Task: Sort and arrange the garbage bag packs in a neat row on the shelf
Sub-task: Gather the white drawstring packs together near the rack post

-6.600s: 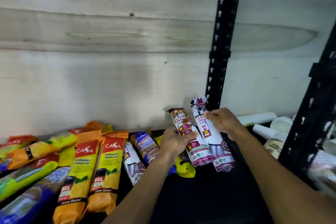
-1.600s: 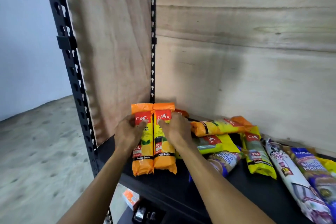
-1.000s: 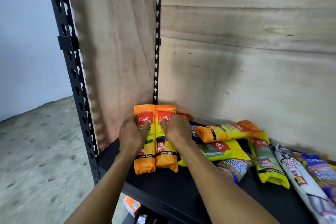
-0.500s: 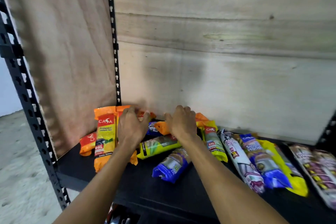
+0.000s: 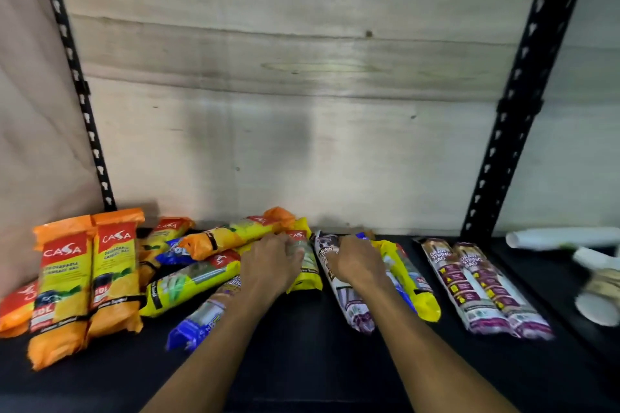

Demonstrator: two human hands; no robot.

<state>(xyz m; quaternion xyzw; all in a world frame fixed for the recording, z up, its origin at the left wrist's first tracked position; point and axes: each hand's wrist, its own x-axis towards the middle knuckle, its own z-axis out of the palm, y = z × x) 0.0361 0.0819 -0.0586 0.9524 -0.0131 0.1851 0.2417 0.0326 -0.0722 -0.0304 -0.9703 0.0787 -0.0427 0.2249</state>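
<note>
Left hand (image 5: pixel 272 265) palm-down on yellow plastic garbage bag pack (image 5: pixel 303 261), right hand (image 5: pixel 357 263) on white drawstring bag pack (image 5: pixel 345 295), mid black shelf (image 5: pixel 302 362); grip closure unclear (motion blur). Risk: sideways drag knocks criss-crossed yellow-orange packs (image 5: pixel 214 258), undoing row.

White paper rolls (image 5: pixel 557 238) lie right of the black upright (image 5: pixel 503 131); plywood backing (image 5: pixel 302 144).

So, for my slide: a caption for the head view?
Both hands, left hand and right hand, reach into unsorted garbage bag packs on the black shelf.
</note>
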